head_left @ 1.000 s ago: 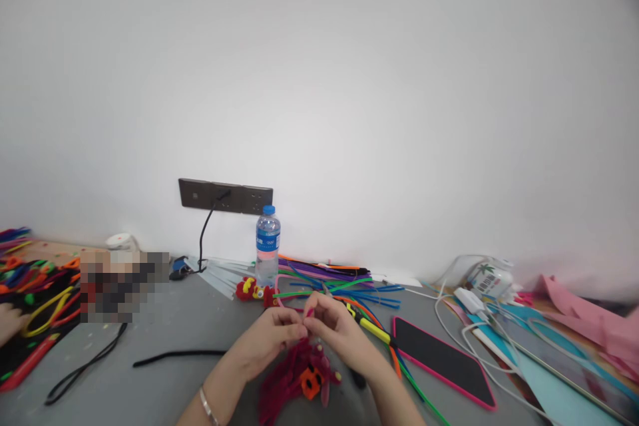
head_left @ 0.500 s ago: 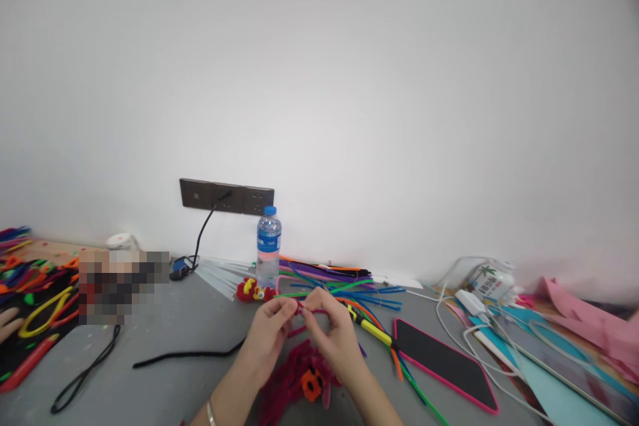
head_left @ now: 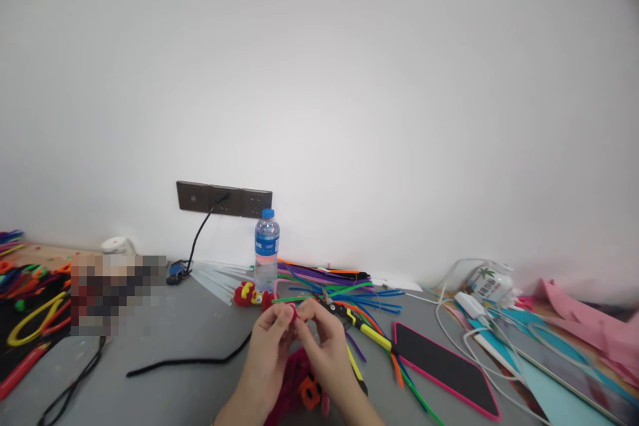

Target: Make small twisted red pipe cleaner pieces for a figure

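Note:
My left hand [head_left: 267,349] and my right hand [head_left: 324,346] meet low in the middle of the view, fingertips pinched together on a short pink pipe cleaner [head_left: 293,310]. Both hands are closed on it. Under them lies a dark red pipe cleaner figure [head_left: 299,383] with orange parts, partly hidden by my hands. A black pipe cleaner [head_left: 187,361] lies on the grey table [head_left: 164,339] just left of my left hand.
A water bottle [head_left: 266,250] stands at the wall beside a small red and yellow figure [head_left: 248,293]. Loose coloured pipe cleaners [head_left: 344,286], yellow-handled pliers [head_left: 357,323], a pink-cased phone [head_left: 442,366] and white cables [head_left: 474,319] lie right. More pipe cleaners [head_left: 30,299] lie left.
Both hands have drawn nearer to me and lower in view, still pinching the pink pipe cleaner. The other person's hand at the left edge is gone from view.

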Demonstrator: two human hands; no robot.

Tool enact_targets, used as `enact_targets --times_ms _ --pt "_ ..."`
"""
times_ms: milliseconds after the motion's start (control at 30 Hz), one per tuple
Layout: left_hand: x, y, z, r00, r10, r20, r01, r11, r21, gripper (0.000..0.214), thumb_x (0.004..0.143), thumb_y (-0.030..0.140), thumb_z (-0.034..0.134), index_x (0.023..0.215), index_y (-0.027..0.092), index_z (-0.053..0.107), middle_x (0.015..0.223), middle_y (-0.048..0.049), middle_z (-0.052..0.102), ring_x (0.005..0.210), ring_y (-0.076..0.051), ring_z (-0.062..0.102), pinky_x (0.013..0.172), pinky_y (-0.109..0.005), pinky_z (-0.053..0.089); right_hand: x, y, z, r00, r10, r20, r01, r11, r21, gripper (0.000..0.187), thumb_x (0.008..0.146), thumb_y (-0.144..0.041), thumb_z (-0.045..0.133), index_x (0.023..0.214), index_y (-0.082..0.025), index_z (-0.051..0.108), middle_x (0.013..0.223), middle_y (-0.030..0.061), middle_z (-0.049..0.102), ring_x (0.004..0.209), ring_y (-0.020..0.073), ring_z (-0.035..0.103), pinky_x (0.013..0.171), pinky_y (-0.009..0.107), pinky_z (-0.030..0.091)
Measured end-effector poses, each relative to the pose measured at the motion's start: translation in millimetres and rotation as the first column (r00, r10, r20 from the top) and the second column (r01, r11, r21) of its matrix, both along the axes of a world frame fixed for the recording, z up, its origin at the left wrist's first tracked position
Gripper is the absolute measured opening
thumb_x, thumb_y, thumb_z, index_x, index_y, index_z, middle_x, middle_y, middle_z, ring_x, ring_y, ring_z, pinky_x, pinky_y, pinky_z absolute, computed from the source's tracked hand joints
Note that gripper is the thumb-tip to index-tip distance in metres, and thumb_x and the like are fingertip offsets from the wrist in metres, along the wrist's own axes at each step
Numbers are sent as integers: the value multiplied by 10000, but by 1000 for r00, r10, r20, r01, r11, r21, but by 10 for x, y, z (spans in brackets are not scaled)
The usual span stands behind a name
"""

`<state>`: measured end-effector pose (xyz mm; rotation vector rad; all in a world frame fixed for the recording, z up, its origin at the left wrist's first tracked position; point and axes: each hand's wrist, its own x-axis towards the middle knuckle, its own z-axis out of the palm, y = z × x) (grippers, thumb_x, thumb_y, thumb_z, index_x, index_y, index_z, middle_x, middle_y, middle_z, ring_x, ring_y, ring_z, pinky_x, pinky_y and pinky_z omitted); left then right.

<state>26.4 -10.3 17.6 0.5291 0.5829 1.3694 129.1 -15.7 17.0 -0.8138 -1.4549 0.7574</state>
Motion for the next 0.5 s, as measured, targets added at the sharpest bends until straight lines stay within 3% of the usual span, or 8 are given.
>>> enact_targets --times_ms 167,300,500 --pt "-86 83 2 985 -126 -119 142 980 139 349 620 401 832 564 144 602 468 61 502 459 -69 435 473 -187 363 71 40 -11 942 249 -226 -287 945 -154 202 868 -337 593 737 -201 524 643 -31 510 571 127 501 557 242 419" --pt "-234 165 30 929 -168 -331 261 930 259 244 674 363 798 708 147 690 552 9 621 523 -118 544 533 -225 415 151 43 30 928 296 -228 -340 922 -187 230 875 -359 595 726 -196 531 612 -34 531 553 118 495 563 235 418" --pt "-376 214 41 836 -76 -544 288 904 316 208 644 282 815 789 156 734 652 -2 633 623 -131 550 583 -217 429 239 78 0 901 369 -227 -418 879 -231 227 860 -347 607 721 -197 509 603 -52 499 530 108 467 562 232 387"
